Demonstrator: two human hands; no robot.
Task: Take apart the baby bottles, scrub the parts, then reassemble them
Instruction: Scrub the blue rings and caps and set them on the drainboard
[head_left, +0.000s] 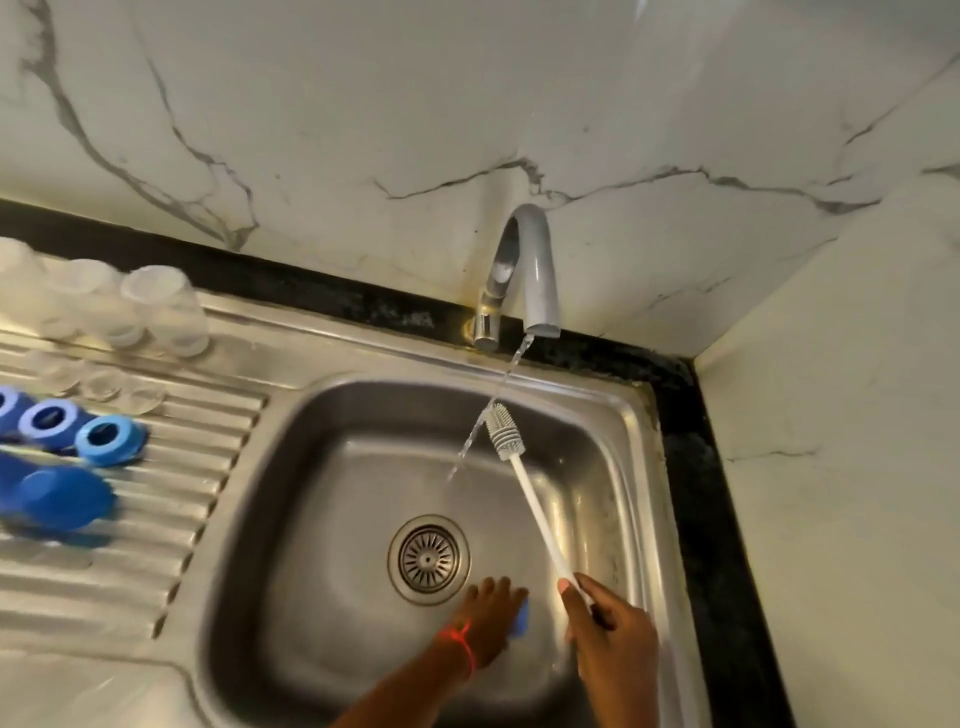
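Right hand (615, 636) grips the bottle brush (530, 493) handle beside the water stream (488, 410); left hand (491, 616) holds a blue part (521, 618) in the sink (322, 467).

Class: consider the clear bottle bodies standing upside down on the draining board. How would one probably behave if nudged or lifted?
The clear bottle bodies are tall and narrow, standing on their small mouths, so a nudge would probably tip one. On the ribbed draining board a fallen one might roll. They look like thin plastic, so probably light.

White bottle brush (524, 483) slants up from the right grip (613, 634), bristles beside the water stream; clear bottles (166, 312) stand upside down far left.
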